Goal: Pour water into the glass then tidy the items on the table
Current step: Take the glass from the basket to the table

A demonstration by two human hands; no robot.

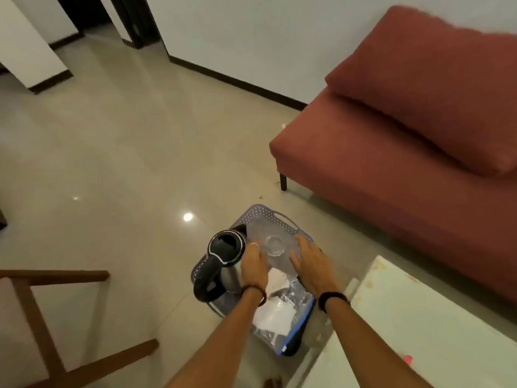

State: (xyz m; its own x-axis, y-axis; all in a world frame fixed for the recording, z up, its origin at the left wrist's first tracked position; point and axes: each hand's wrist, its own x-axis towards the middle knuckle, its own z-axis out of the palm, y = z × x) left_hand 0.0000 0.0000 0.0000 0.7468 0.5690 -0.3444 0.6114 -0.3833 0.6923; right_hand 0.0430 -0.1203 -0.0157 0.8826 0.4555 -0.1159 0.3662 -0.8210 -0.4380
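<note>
My 2 hands, left hand (253,261) and right hand (307,260), reach flat-fingered into the basket (275,214) on the floor, either side of the glass (274,245), each grip holding nothing; the kettle (226,249) stands alongside, so I judge pouring not begun, and tidying the desk (419,317) remains.

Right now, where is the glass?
In the head view, the glass sits in the purple basket on the floor, between the left hand and right hand, right of the kettle.

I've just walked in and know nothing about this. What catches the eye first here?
Probably the two bare hands, left hand and right hand, reaching down over a purple basket on the floor. It holds a black kettle at its left and a clear glass between the hands. A big red sofa fills the right.
</note>
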